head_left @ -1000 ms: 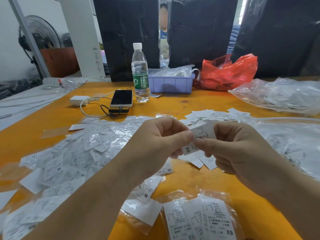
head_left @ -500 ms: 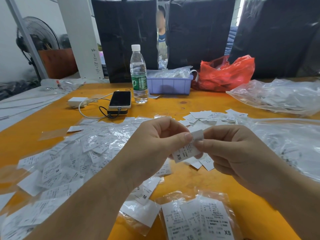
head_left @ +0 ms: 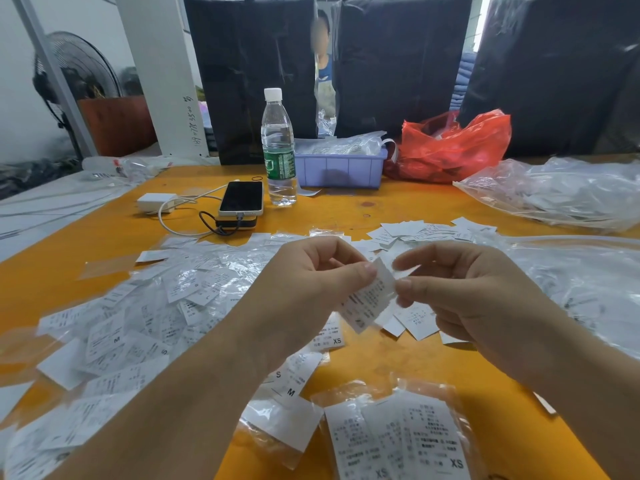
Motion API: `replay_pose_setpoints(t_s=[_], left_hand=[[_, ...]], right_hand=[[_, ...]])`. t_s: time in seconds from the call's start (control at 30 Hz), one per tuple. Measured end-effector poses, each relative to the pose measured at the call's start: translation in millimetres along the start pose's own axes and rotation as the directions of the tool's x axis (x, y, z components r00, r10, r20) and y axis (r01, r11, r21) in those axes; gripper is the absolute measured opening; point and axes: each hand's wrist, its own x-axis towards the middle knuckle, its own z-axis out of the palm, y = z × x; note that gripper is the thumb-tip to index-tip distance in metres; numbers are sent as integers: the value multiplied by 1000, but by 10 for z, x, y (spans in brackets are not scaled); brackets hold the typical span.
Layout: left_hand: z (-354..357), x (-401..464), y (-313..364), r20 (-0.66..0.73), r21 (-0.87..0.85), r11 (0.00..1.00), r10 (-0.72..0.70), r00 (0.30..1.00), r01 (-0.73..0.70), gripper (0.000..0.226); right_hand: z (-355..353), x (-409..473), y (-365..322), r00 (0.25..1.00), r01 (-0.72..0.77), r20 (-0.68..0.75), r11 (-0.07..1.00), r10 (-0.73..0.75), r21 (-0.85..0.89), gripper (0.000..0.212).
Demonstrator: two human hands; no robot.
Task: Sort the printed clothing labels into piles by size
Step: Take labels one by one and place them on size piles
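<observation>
Nearest you, bagged XS labels lie on the desk. Above it, your left hand pinches one label; your right hand touches its edge, fingers loosely curled. Turn it flat, read the size before dropping. Beyond, loose labels wait.

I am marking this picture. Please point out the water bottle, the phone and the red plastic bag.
water bottle (head_left: 279, 161): head view, on its green label.
phone (head_left: 241, 197): head view, middle of its dark screen.
red plastic bag (head_left: 453, 150): head view, on its crumpled front.
</observation>
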Motion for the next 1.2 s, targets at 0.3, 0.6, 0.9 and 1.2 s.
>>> replay_pose_setpoints(t_s=[0.3,0.6,0.9,1.2], left_hand=[[4,-19,14,75,93,995,-45,996,38,17],[82,-43,-121,165,510,860,-76,983,-19,15],[122,-65,-144,220,620,782,-98,970,-61,22],[226,-7,-261,152,742,652,62,986,-155,42]], right_hand=[[-125,29,-89,991,-68,104,982,87,-175,12],[-136,34,0,918,-41,285,782,275,-623,8],[-145,18,-17,915,-11,264,673,305,-739,7],[-49,79,234,1000,18,22,617,-1,-787,21]])
